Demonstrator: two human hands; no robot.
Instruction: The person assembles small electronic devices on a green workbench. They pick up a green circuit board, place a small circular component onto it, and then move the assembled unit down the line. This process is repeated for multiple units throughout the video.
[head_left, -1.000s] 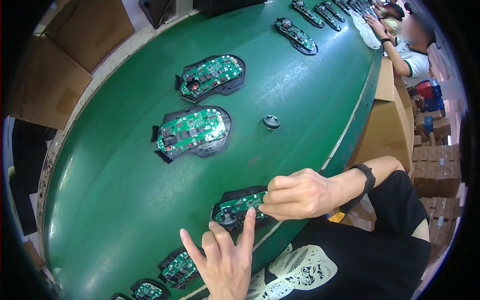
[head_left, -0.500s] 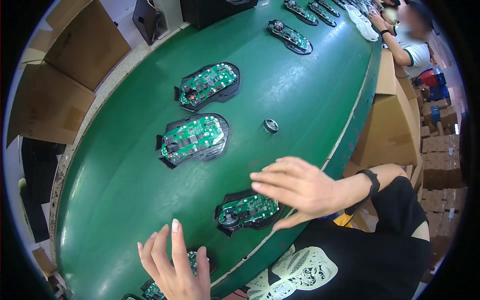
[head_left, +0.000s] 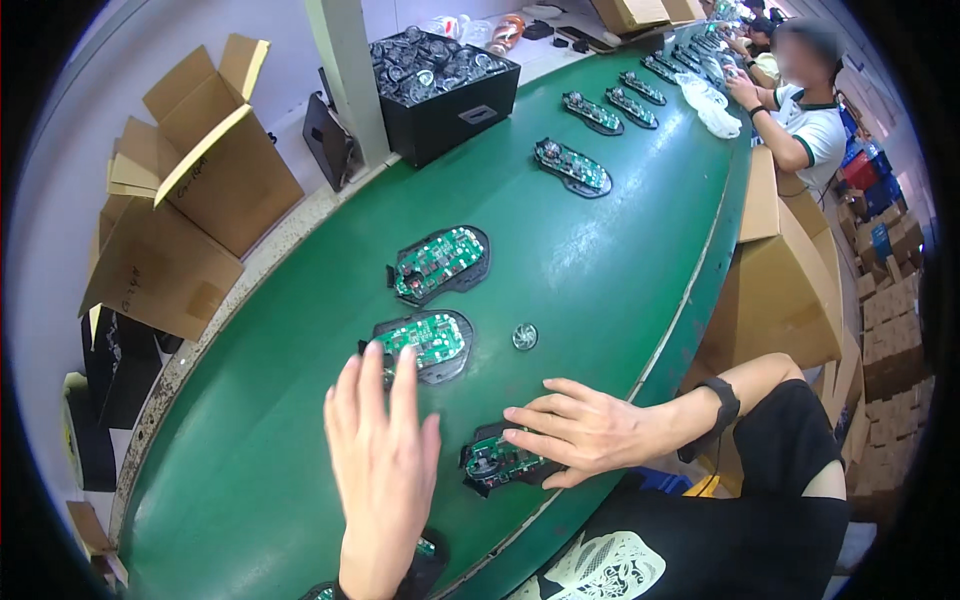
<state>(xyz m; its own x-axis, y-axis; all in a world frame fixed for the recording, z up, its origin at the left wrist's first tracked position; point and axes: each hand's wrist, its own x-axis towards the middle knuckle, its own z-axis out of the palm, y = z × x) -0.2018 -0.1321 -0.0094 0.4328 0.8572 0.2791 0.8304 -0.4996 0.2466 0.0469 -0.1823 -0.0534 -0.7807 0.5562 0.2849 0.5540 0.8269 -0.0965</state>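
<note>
My left hand is open, its fingers reaching over the near end of a black mouse base with a green circuit board. Whether the fingertips touch it I cannot tell. My right hand has its fingers spread over another mouse base with a board close to the belt's near edge, hiding part of it. A small round spoked wheel lies by itself between these two bases. Farther off sits a third mouse base. Partly behind my left wrist is one more board.
Several mouse bases line the green belt farther away. A black box of round wheels stands at the belt's far side. Cardboard boxes are at left, another at right. A co-worker sits at the far right.
My left hand has moved forward from the near boards to a mouse base in the middle. My right hand stays over its base, fingers more spread. The view has tilted up.
</note>
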